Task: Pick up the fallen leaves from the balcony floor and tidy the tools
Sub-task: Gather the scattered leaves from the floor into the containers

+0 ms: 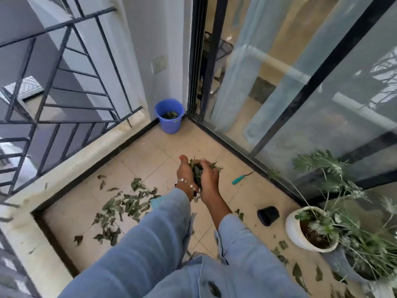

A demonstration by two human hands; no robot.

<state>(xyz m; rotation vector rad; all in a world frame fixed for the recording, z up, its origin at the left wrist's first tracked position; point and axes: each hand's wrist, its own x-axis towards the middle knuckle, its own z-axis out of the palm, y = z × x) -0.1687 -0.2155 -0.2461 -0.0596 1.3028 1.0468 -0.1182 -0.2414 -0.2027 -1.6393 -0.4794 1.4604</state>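
My left hand (185,173) and my right hand (209,177) are cupped together above the tiled floor, closed around a bunch of green leaves (197,172). A beaded bracelet circles my left wrist. Below and to the left, a scatter of fallen leaves (122,208) lies on the tiles. More leaves (283,252) lie near the pots on the right. A blue bucket (170,116) with leaves inside stands in the far corner. A teal-handled tool (238,179) lies on the floor to the right of my hands.
A small black pot (268,215) lies on its side next to a white potted plant (309,230). A grey planter (352,267) sits at the lower right. A metal railing (64,93) runs along the left, sliding glass doors (300,104) along the right.
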